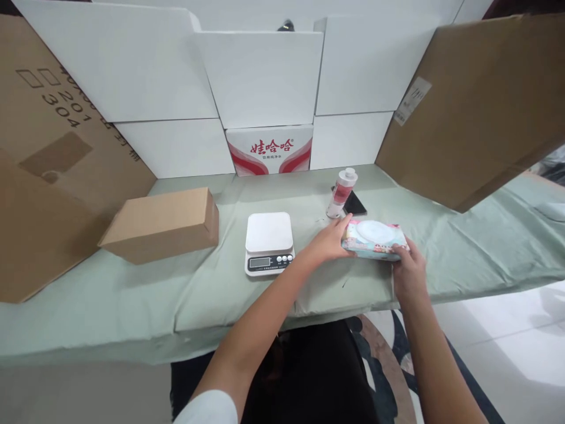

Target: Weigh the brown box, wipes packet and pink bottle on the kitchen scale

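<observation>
Currently, we hold the wipes pack (pixel 374 239) between both hands just above the cloth-covered counter (pixel 132 294), right of the kitchen scale (pixel 269 242). Our left hand (pixel 329 241) grips its left end, fingers closed on it; our right hand (pixel 408 272) pinches its right end. A small bottle (pixel 341 192) stands just behind the pack, beside a phone (pixel 354 203). A cardboard box (pixel 163 224) lies left of the scale.
</observation>
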`<control>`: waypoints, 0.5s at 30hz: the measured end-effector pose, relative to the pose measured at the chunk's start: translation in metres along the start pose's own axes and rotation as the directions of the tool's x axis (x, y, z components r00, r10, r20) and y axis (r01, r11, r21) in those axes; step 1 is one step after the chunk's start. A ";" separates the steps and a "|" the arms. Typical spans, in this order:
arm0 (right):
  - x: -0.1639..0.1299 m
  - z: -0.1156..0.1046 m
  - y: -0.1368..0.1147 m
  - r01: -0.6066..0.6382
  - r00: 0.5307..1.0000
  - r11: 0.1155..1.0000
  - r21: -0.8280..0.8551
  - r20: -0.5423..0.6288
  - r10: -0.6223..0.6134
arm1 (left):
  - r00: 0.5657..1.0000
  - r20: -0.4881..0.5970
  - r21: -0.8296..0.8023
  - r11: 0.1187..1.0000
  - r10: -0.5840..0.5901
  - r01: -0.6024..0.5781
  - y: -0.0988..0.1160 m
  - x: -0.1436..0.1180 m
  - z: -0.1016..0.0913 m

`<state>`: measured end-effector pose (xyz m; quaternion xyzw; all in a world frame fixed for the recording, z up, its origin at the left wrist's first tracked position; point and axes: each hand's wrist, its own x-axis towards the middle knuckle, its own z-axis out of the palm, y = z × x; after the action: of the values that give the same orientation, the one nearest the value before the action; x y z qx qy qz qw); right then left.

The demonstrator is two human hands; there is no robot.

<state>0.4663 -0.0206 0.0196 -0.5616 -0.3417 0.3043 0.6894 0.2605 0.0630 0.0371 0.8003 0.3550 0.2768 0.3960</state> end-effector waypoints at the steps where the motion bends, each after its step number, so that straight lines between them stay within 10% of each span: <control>1: -0.006 0.007 -0.004 0.016 1.000 1.000 0.026 0.012 -0.016 | 0.999 -0.032 -0.002 1.000 0.028 -0.028 0.002 -0.007 -0.007; 9: -0.048 0.122 -0.022 0.166 0.921 0.938 0.303 0.293 -0.257 | 0.901 -0.432 -0.230 0.961 0.038 -0.151 -0.019 -0.104 -0.114; 15: -0.056 0.205 0.004 0.135 0.734 0.962 0.236 0.629 -0.257 | 0.828 -0.552 -0.256 0.965 -0.099 -0.055 -0.068 -0.166 -0.163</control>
<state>0.2669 0.0516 0.0363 -0.3180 -0.5902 0.4349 0.6011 0.0200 0.0335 0.0408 0.6206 0.4250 0.5388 0.3795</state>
